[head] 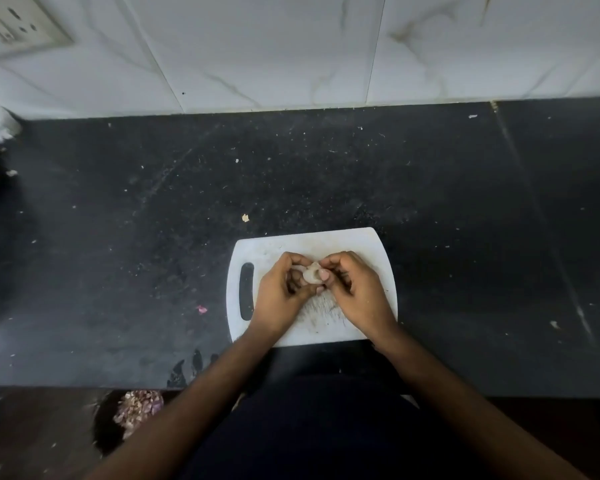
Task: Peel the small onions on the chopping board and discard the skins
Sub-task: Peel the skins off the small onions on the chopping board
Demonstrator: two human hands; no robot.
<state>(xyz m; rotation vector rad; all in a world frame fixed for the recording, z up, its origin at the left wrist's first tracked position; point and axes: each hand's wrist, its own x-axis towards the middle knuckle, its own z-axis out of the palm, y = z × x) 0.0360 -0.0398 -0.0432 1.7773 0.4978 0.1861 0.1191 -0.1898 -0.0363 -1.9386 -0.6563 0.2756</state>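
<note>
A: Entry one, the largest item?

B: Black stone counter (326, 174) — speckled with crumbs and scraps, tiled wall behind. A pale scrap (245, 217) lies just beyond the board, a pink fleck of skin (201, 309) to its left.

A: Next?

B: White plastic chopping board (312, 239), handle slot on its left side, knife-scarred and stained near the front edge. No other onions show on the bare parts of it; what lies under the hands cannot be told.

A: Discard point?

B: A heap of purple-pink onion skins (137, 407) below the counter edge, to the person's left — it seems to sit in a dark container, though blur hides the rim.

A: The hands?

B: Left hand (279, 292) curled, its fingers closed round the small onion (310, 273) as a cradle. Right hand (355, 289) also curled, thumb and forefinger pinched together at the onion's right side — on a flap of skin, by my reading, though the flap itself is too small to confirm.

A: And the onion?

B: Pale, mostly bare, held between both hands just above the board's middle.

A: Advice for the step in hand?

B: Hold the bulb steady with the left, firm without crushing. Let the right pull the skin along the bulb's length, not outward, so it comes away in one strip and not in crumbs. Work over the board, so fragments land there and can be carried to the heap together.
</note>
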